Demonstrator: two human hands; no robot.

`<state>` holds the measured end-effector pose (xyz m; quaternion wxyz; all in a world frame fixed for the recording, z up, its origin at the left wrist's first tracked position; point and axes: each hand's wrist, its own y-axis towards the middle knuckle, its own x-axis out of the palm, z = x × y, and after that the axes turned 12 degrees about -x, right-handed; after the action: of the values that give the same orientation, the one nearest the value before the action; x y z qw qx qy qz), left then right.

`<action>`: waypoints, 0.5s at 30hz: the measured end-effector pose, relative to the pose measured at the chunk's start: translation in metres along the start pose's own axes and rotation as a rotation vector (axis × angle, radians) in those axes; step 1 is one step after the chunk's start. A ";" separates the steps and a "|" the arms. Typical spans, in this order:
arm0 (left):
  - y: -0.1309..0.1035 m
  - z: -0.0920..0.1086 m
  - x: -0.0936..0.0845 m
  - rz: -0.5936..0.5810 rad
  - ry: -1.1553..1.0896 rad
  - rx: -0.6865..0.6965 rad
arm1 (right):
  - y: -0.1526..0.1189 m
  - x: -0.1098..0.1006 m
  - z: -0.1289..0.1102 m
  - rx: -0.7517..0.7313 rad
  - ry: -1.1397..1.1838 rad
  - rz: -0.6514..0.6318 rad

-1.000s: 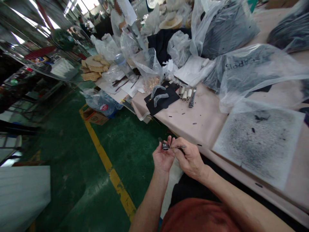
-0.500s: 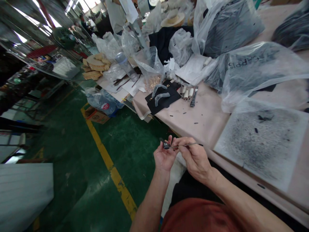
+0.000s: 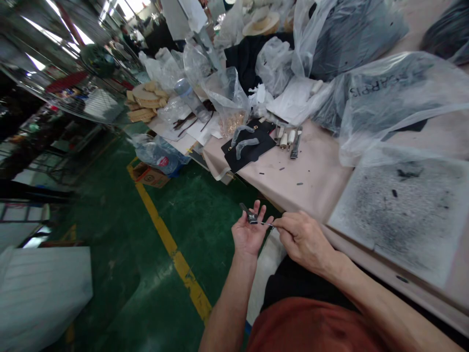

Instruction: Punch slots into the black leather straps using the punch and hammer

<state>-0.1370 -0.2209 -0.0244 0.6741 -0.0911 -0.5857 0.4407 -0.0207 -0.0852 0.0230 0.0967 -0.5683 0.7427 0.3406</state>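
My left hand is turned palm up over the floor, just off the table's edge. Its thumb and fingers hold a small dark strap-like piece with a shiny metal part at its lower end. The other fingers are partly spread. My right hand has its fingers closed on a thin metal rod-like tool, whose tip reaches to the metal part. Most of the tool is hidden in the fist, so its kind is unclear.
A pinkish covered table stands ahead and to the right. On it lie black flat pieces, white rollers, a speckled white board, plastic bags and small dark scraps. Left of it, a cardboard box sits on the green floor.
My right hand has drawn slightly right and closed further around the tool, whose rear end no longer shows. More of the dark strap-like piece shows in my left hand.
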 end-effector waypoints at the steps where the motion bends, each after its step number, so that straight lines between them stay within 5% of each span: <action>1: 0.000 -0.001 0.000 -0.002 0.002 0.004 | 0.001 -0.001 0.000 -0.018 0.003 -0.010; 15: 0.000 -0.002 -0.006 -0.003 0.003 -0.031 | 0.008 -0.004 -0.001 -0.071 -0.025 -0.116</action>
<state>-0.1344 -0.2241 -0.0294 0.6739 -0.1013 -0.5917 0.4306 -0.0259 -0.0812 0.0289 0.1053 -0.6091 0.6947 0.3679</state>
